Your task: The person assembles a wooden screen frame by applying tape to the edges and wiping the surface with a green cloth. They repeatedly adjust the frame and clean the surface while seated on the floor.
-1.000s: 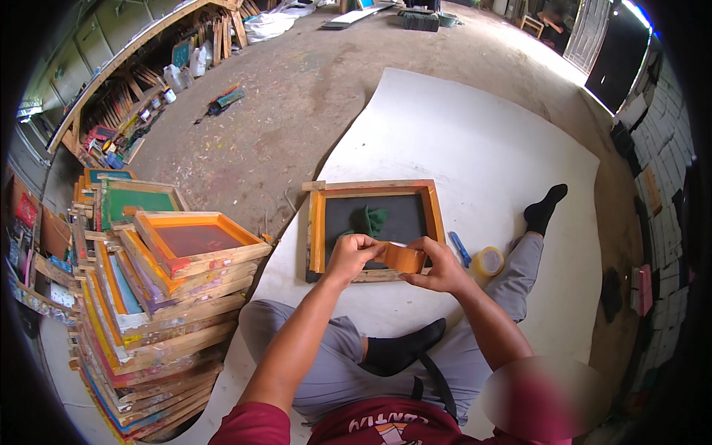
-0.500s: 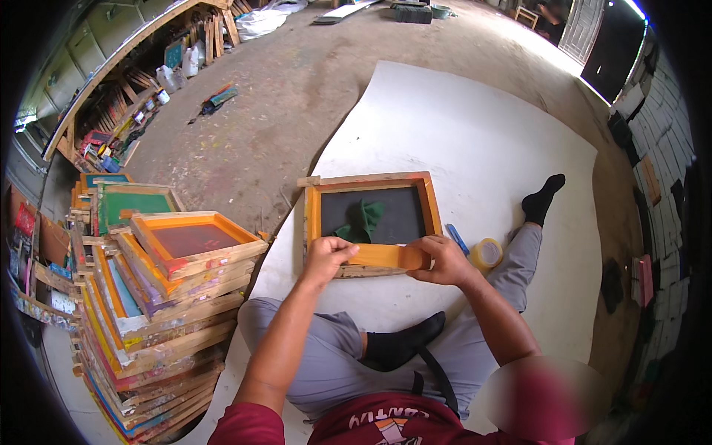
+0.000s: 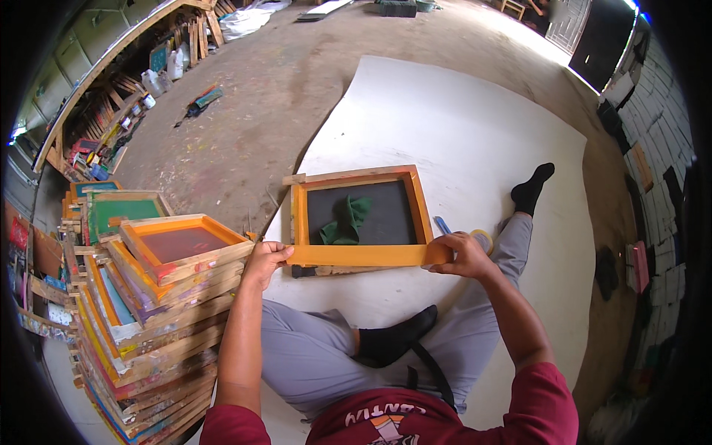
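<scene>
A glossy orange-brown strip of adhesive tape (image 3: 356, 256) lies stretched straight across the centre of the view, over the lower side of a rectangular wooden frame with dark grey mesh (image 3: 389, 211); whether strip and wood touch cannot be told. The left hand (image 3: 267, 261), just left of centre, has its grip pinched on the strip's free end, while the right hand (image 3: 463, 254), right of centre, has its grip closed around a small orange-brown tape roll (image 3: 437, 255). The strip looks thin, light and limp, likely sticky on one face and prone to folding onto itself, so it is best held taut by its very end and by the roll's sides. Counting, there is one roll in hand and one yellowish ring-shaped tape roll (image 3: 486, 239) beyond the right hand, partly hidden; one slim blue cutter (image 3: 443, 225); one crumpled dark green cloth (image 3: 348, 221) on the mesh; and one mesh frame on the large white sheet (image 3: 460, 126). The stack of paint-stained wooden frames (image 3: 200, 263) at left overlaps too much for a sure count.
</scene>
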Tool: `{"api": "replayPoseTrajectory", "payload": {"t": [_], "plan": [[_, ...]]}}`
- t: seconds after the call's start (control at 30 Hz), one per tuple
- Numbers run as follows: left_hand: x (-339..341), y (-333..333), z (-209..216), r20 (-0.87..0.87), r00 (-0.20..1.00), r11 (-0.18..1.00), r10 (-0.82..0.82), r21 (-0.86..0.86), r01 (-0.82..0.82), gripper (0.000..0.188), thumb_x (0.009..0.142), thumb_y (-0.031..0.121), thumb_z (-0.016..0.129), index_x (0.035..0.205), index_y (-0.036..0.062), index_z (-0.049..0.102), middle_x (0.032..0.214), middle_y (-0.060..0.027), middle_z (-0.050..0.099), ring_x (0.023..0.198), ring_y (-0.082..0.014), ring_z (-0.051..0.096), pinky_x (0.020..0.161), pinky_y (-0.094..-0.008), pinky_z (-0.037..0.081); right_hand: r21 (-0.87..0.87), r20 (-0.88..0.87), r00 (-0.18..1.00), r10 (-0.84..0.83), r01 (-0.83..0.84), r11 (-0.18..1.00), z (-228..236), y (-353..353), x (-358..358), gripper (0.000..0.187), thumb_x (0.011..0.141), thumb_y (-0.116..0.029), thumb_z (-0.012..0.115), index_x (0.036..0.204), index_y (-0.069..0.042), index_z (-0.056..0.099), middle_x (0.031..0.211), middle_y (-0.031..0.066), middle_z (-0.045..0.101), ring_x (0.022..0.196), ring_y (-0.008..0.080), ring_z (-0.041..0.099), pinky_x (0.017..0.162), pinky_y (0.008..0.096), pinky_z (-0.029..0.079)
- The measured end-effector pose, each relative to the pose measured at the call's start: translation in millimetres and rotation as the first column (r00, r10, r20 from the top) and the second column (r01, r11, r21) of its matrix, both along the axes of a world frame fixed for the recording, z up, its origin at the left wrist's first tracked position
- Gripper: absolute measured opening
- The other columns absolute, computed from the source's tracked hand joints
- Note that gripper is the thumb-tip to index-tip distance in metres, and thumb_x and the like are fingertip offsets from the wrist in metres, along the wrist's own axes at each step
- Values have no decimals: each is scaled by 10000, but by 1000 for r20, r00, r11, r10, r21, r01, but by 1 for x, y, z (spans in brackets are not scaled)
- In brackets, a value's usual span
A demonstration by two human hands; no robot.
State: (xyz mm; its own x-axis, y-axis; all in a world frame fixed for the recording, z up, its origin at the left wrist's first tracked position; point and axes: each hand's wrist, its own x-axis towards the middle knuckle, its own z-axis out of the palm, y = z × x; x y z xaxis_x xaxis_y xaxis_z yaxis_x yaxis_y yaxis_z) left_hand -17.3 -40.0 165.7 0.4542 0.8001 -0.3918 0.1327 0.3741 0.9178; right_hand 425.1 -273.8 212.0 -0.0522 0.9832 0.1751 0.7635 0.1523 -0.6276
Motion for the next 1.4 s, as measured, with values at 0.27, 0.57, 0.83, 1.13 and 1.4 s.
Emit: {"api": "replayPoseTrajectory", "payload": {"t": [0.27,0.57,0.83,1.13,1.4], "plan": [[4,5,-16,-49,999,999,10,-43,-13,139,961,159,776,925,35,726,869,-51,731,786,-137,675,769,-306,563,-52,163,986,12,-4,999,2,-9,16,486,686,-284,930,1089,-88,742,1023,120,759,969,359,713,928,451,531],[0,15,-28,-65,998,997,14,-78,-19,135,969,156,764,941,35,711,888,-63,734,787,-151,684,800,-320,582,-43,190,981,-49,58,997,-11,-23,34,471,665,-290,944,1053,-119,737,949,73,758,921,326,722,873,429,522],[-1,19,-40,-96,995,997,29,-74,-37,142,972,158,759,937,30,710,885,-66,734,784,-152,685,792,-324,587,-14,91,989,-117,118,993,-26,-25,50,514,632,-349,962,1046,-138,744,939,55,762,902,294,726,879,417,499],[5,-3,-101,-174,981,996,87,-19,-91,155,947,165,792,905,24,744,831,-28,727,705,-124,647,703,-280,561,-124,159,971,-181,202,972,-61,-18,67,538,630,-350,966,1061,-130,731,962,70,750,907,309,716,905,429,495],[7,-31,-146,-244,960,990,139,38,-133,190,941,165,802,853,13,733,752,-2,676,653,-99,590,636,-265,499,-70,196,975,-102,118,991,-108,-15,79,492,643,-312,950,1016,-107,702,955,102,734,926,354,703,850,451,533]]}}
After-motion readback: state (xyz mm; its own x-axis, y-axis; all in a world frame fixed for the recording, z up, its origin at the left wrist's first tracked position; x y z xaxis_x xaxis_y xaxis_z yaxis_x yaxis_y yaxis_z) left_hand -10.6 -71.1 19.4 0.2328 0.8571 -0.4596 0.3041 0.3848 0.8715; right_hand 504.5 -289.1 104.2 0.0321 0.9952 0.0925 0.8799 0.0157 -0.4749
